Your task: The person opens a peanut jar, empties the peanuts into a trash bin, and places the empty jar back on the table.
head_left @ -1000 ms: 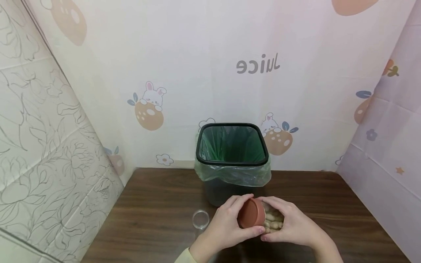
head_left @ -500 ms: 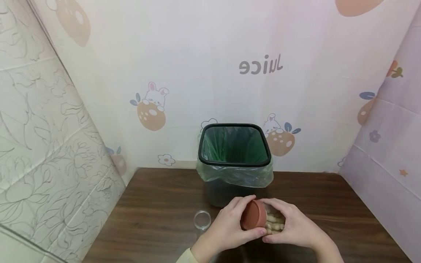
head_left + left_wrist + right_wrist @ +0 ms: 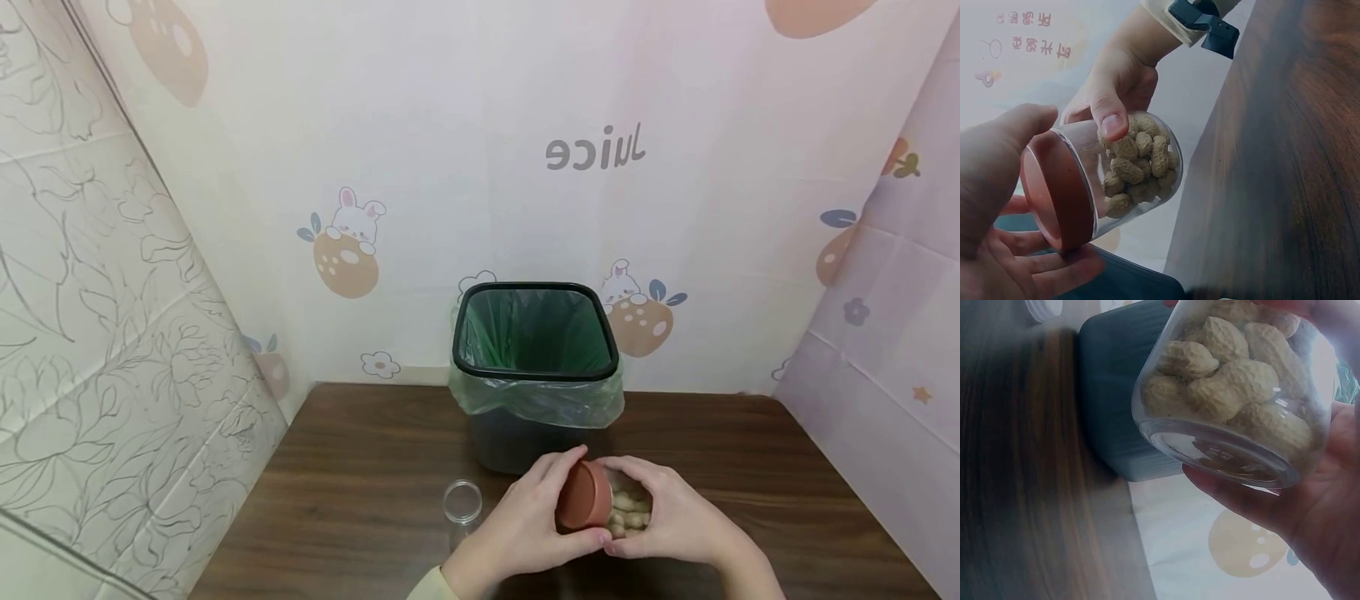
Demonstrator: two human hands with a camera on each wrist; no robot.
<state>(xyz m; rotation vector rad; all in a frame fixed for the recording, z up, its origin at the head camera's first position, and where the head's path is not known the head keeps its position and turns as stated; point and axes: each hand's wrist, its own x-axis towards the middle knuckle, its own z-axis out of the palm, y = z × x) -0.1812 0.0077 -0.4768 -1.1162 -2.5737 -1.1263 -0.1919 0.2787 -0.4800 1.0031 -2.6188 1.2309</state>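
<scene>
A clear jar [image 3: 1104,175] of unshelled peanuts [image 3: 1229,375] is held tilted on its side above the table, its reddish-brown lid [image 3: 583,495] turned to the left. My left hand [image 3: 525,525] grips that lid, thumb on one side and fingers on the other. Around the jar's body curl the thumb and fingers of my right hand [image 3: 678,521], near the bottom end. The lid sits on the jar's mouth. In the left wrist view the peanuts lie toward the base, with some space near the lid.
Behind the hands stands a dark bin [image 3: 510,437] with a black rim and a green plastic liner [image 3: 540,404]. A small clear empty-looking container [image 3: 462,504] stands on the wooden table [image 3: 360,467], left of my left hand. Printed curtains [image 3: 450,167] hang behind and at both sides.
Both hands stay on the jar and have shifted slightly right in the head view. The lid's face has turned a little under my left hand.
</scene>
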